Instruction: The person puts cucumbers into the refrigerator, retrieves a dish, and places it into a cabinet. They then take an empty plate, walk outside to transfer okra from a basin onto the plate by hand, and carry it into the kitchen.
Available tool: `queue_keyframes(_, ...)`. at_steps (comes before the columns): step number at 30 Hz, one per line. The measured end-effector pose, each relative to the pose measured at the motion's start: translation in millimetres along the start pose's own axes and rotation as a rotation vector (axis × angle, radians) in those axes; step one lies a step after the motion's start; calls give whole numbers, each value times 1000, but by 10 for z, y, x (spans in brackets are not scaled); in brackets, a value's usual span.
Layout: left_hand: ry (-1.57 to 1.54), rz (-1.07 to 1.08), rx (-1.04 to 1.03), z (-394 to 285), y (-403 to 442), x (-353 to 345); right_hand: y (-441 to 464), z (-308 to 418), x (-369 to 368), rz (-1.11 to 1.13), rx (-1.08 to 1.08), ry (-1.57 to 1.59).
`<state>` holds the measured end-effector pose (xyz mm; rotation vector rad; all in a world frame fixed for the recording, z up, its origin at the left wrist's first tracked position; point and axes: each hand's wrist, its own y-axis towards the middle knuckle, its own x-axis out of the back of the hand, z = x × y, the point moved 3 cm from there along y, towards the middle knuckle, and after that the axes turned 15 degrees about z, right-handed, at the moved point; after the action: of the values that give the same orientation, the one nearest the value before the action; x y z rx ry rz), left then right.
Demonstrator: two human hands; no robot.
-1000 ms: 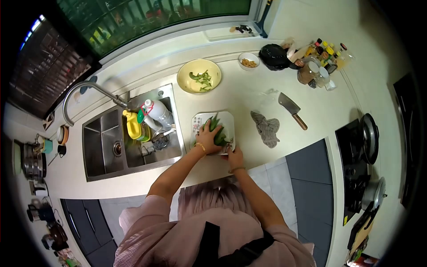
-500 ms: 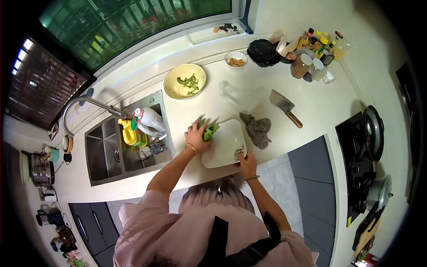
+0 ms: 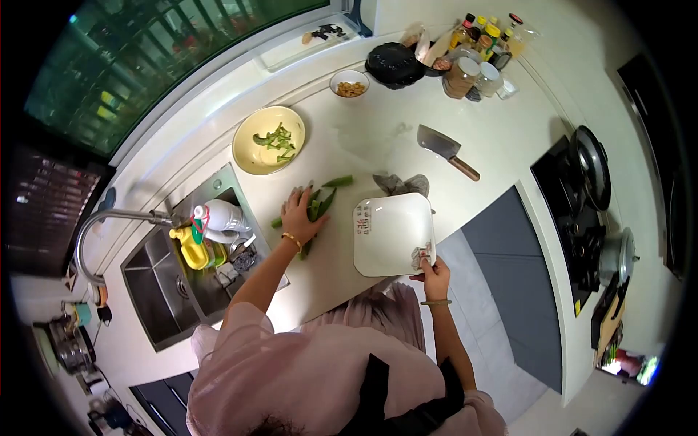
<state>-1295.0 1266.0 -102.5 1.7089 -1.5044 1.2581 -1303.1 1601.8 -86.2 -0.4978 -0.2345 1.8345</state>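
My left hand rests with its fingers spread over several green peppers on the white counter, beside the sink. With its fingers closed on the near right corner of a white square plate, my right hand holds the plate at the counter's front edge. The plate bears nothing and has printed marks at two corners. Part of a crumpled grey cloth shows just beyond the plate. Cut green pieces lie in a pale yellow bowl behind my left hand.
A cleaver lies on the right of the counter. At the back stand a small bowl, a black bag, jars and bottles. On the left is a sink holding bottles; a stove is far right.
The peppers have left the plate and lie on the counter under my left hand. The plate has moved right with my right hand, partly covering the cloth. The camera view has turned.
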Motion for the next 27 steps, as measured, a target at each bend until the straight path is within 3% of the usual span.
queue_keyframes(3,-71,16,-23,-7,-63,94,-181,-29,48,-88,-22,29)
queue_keyframes(9,163,105,-92,-205,-310,56,-542,-102,145,-269,-48,150)
queue_keyframes(21,295,-84,-116,-684,-477,-276,-1683,-244,1083,-476,141,452)
queue_keyframes(24,332,-246,-286,-1062,-615,-560,-2121,-351,1560,-517,226,511)
queue_keyframes(25,310,-212,-268,-1283,-702,-644,-2291,-392,1735,-530,218,537)
queue_keyframes(27,182,-312,-471,-1626,-827,-956,-2601,-523,2080,-575,286,580)
